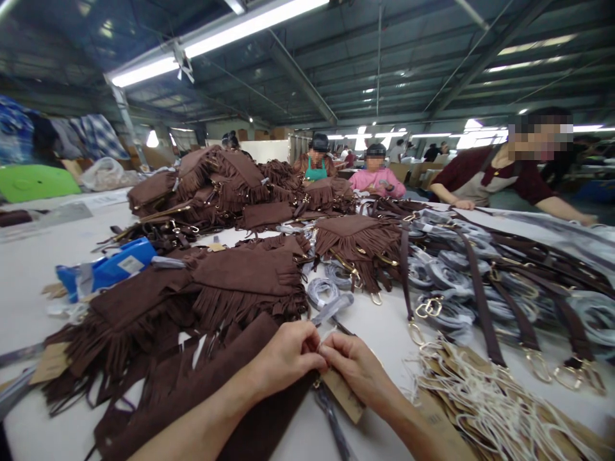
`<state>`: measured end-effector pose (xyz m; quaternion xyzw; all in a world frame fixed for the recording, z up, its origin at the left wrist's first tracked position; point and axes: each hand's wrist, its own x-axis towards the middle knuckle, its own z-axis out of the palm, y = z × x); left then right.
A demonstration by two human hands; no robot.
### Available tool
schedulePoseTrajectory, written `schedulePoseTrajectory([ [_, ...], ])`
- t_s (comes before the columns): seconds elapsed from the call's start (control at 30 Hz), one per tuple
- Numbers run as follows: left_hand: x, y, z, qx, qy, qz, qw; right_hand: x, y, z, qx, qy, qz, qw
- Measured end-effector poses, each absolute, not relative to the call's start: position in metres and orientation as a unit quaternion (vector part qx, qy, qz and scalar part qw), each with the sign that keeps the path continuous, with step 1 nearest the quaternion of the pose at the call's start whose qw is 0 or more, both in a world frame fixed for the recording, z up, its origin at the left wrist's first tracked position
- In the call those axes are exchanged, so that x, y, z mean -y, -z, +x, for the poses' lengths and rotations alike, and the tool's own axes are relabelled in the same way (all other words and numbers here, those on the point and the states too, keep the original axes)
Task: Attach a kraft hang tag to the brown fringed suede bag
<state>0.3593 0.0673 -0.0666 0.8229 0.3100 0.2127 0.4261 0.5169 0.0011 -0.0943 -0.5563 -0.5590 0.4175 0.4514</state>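
My left hand (293, 349) and my right hand (353, 362) meet at the front middle of the table, thumbs and fingertips pinched together. Between them is a thin pale string, mostly hidden by the fingers. A brown card tag (342, 396) hangs just under my right hand. Below and left of my hands lies a dark brown fringed bag (202, 390), partly covered by my left forearm. Under the tag, a plastic-wrapped dark strap (331, 419) with a small metal clasp runs toward the front edge.
Brown fringed bags (250, 272) are heaped at left and centre. Wrapped straps with metal rings (446, 269) cover the right side. Strung card tags (494, 397) lie front right. A blue packet (115, 266) is on the left. Several people stand beyond the table, one reaching over it at right.
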Motion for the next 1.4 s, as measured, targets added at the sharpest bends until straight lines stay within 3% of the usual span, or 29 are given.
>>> schedulePoseTrajectory([
  [0.37,-0.069,0.065,0.358,-0.309,-0.218,0.84,0.39,-0.002,0.097,0.518,0.551,-0.432,-0.559,0.444],
  [0.67,-0.073,0.075,0.359,-0.307,-0.204,0.753,0.544,-0.001,0.097,0.52,0.515,-0.468,-0.558,0.452],
  [0.87,-0.081,0.062,0.356,-0.303,-0.184,0.54,0.764,0.002,0.095,0.52,0.321,-0.673,-0.454,0.488],
  [1.03,-0.085,0.059,0.353,-0.279,-0.179,0.479,0.813,0.004,0.091,0.521,0.226,-0.769,-0.313,0.51],
  [1.13,-0.086,0.059,0.351,-0.273,-0.188,0.468,0.819,0.006,0.087,0.52,0.274,-0.765,-0.278,0.512],
  [1.4,-0.09,0.061,0.35,-0.291,-0.18,0.509,0.79,-0.002,0.109,0.51,0.348,-0.624,-0.437,0.546],
])
